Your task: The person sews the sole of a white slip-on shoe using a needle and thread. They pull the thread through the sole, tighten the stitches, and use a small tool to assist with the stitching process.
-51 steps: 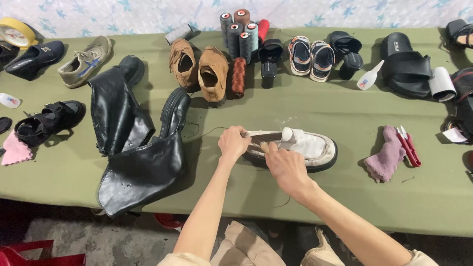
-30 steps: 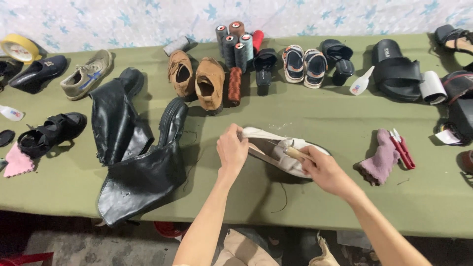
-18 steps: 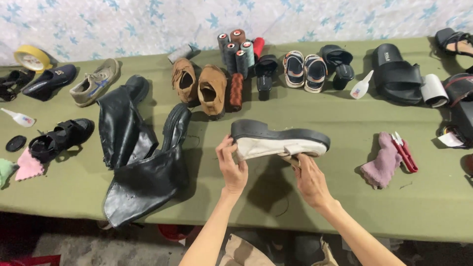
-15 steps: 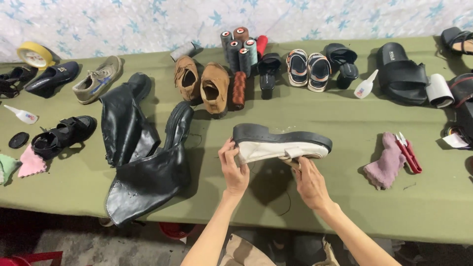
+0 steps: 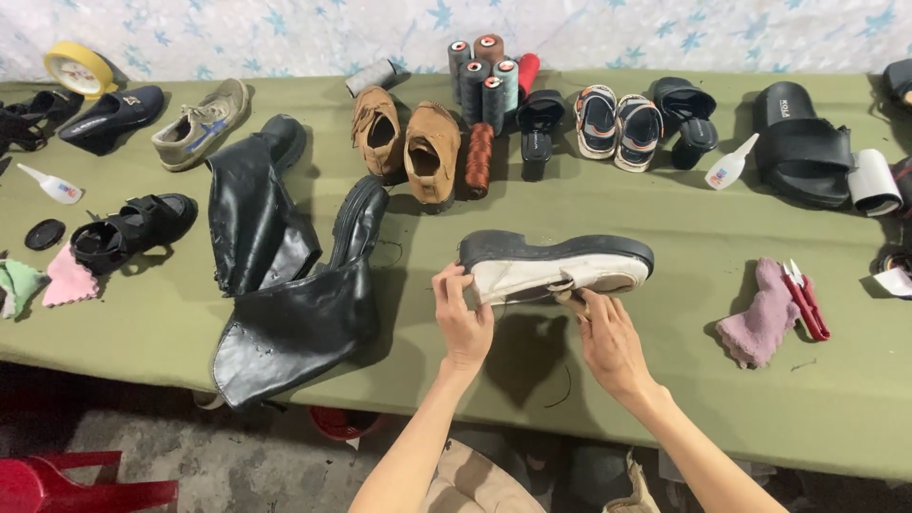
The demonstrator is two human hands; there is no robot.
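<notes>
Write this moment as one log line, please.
left hand: grips heel end of white shoe | right hand: under its middle | shoe: held on its side above green table | beside: black boots

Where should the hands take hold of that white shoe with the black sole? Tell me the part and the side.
Grip the white shoe at its two ends, heel and toe, from the near side. It is long and narrow, tipped on its side with the black sole facing away; the left hand already pinches one end.

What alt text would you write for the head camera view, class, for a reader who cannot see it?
Two bare hands, left hand and right hand, hold a white shoe with a thick black sole on its side above a green table. Black boots, brown shoes, thread spools and sandals lie around.
</notes>
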